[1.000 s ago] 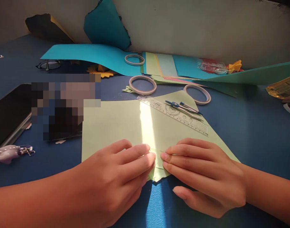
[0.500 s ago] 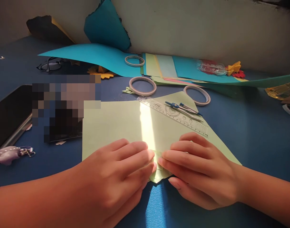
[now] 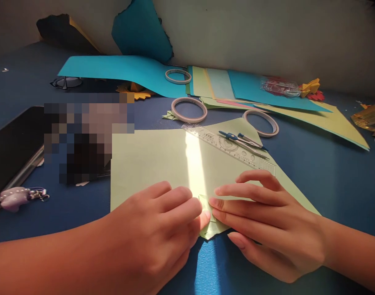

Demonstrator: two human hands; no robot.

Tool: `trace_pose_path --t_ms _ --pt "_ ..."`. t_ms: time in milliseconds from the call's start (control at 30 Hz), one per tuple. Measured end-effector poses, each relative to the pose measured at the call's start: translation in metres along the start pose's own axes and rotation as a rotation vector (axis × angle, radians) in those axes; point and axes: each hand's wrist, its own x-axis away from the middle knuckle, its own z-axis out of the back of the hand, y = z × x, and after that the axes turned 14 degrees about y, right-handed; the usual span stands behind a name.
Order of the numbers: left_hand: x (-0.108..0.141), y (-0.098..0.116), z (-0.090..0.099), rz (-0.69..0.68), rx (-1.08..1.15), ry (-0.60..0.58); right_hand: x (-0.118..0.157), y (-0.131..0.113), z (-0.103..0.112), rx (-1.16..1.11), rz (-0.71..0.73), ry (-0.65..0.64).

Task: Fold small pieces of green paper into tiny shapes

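A large pale green sheet of paper lies on the blue table, with a small folded piece of green paper at its near edge. My left hand has curled fingers closed at the left side of this folded paper, one fingertip pressing on it. From the right, my right hand touches the paper with stretched fingertips; its upper finger is lifted and its thumb stands apart. Whether the small piece is joined to the sheet is hidden. Above the right hand, a clear ruler and a pair of compasses rest on the sheet.
Rolls of tape lie beyond the sheet, one on the right. Blue card and other coloured sheets stretch along the wall. At left are a phone, a purple charm and glasses. Sunlight crosses the sheet.
My right hand's fingers have spread, its upper finger rising from the paper. My left fingers have curled tighter and one fingertip now lies on the folded paper. The view has shifted slightly.
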Motion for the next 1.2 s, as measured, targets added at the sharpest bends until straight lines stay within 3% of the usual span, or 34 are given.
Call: trace_pose_path --t_ms 133,367,833,1200 --pt "-0.0007 -0.0013 -0.0011 -0.011 0.061 -0.079 -0.0048 -0.0007 0.0016 -0.001 0.009 -0.034" --pt "-0.0006 -0.0039 -0.0017 0.024 0.087 -0.046 -0.0037 0.0011 -0.0006 -0.032 0.016 -0.001" --pt "0.0001 -0.0088 0.0019 0.074 0.176 -0.101 -0.0045 0.0024 -0.0002 -0.05 -0.004 -0.067" --pt "0.0016 -0.0071 0.0034 0.073 0.079 0.022 -0.0054 0.002 -0.0021 -0.021 0.043 -0.061"
